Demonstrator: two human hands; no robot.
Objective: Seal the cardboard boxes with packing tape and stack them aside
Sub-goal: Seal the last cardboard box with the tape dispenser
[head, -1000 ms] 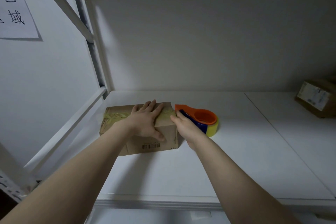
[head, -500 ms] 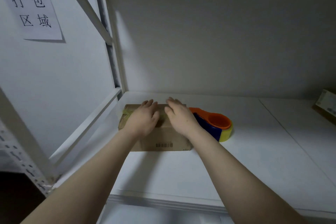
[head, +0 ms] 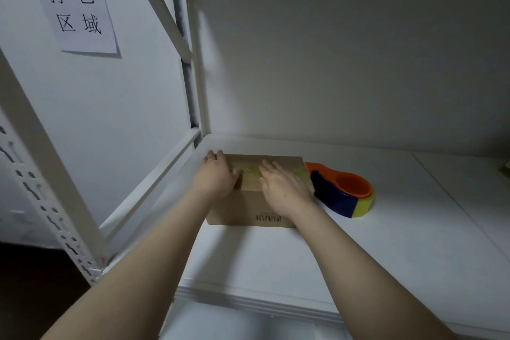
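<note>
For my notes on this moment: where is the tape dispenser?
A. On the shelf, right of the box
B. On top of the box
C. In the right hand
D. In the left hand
A: the dispenser lies on the shelf just right of the box, and the left hand and right hand rest on the box, not on it.
</note>
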